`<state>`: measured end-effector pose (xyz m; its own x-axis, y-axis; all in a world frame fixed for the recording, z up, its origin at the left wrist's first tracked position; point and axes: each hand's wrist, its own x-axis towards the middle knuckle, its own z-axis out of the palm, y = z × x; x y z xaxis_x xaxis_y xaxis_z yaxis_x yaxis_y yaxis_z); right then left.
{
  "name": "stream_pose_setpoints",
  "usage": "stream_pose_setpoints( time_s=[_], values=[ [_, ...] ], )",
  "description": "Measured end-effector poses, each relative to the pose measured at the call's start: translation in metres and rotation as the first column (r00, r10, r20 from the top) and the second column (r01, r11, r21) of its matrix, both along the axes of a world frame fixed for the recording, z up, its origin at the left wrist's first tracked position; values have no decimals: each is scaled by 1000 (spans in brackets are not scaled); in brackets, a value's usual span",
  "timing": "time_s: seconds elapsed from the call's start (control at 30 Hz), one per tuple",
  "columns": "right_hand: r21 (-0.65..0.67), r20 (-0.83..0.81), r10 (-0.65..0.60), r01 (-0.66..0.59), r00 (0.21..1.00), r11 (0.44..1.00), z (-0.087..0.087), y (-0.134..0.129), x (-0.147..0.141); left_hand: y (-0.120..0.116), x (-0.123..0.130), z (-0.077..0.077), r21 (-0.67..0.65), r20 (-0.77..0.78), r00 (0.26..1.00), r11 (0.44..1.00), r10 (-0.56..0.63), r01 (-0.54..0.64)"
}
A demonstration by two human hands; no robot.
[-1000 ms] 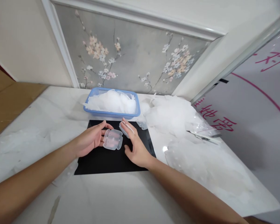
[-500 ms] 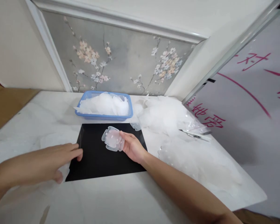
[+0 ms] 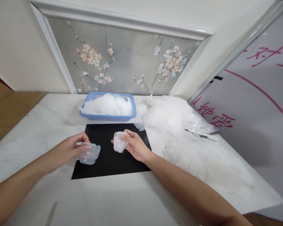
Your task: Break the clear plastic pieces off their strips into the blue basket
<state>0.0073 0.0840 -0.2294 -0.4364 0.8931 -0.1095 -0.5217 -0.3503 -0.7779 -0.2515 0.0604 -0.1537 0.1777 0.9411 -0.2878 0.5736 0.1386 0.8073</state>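
Head view: left hand [image 3: 72,149] newly pinching a clear plastic shell [image 3: 89,153] at mat edge [image 3: 85,171]; right hand [image 3: 134,144] still clasping another shell [image 3: 119,142].

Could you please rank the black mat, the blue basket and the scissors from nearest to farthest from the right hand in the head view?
1. Black mat, directly beneath the right hand.
2. Blue basket, behind, toward the wall.
3. Scissors, far right.

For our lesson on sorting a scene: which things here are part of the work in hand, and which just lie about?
In hand:
left hand holding a clear plastic piece
right hand holding a folded plastic piece
black mat

Lying about:
blue basket of plastic pieces
loose plastic heap
flowered wall panel
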Motion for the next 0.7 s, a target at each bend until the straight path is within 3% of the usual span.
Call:
stream_pose_setpoints(
  time_s=[0.1,0.2,0.33,0.47,0.6,0.7],
  values=[
    [121,54,-63,57,997,991,2,-6,-2,5,24,-5,-227,360,914,968,185,-106],
    [326,227,-181,101,957,940,3,-11,-1,8,41,-9,-351,527,798,930,293,-111],
    [642,455,-384,2,803,767,7,-15,2,11,47,-12,-374,606,747,927,273,-35],
    [790,492,-535,-95,686,606,7,-17,4,14,46,-12,-360,633,731,933,254,-12],
    [788,586,-562,-249,584,563,4,-20,2,13,47,-11,-353,645,719,936,259,-20],
    [786,577,-498,-276,648,553,4,-22,-1,12,47,-9,-330,620,752,944,223,-7]
  ],
)
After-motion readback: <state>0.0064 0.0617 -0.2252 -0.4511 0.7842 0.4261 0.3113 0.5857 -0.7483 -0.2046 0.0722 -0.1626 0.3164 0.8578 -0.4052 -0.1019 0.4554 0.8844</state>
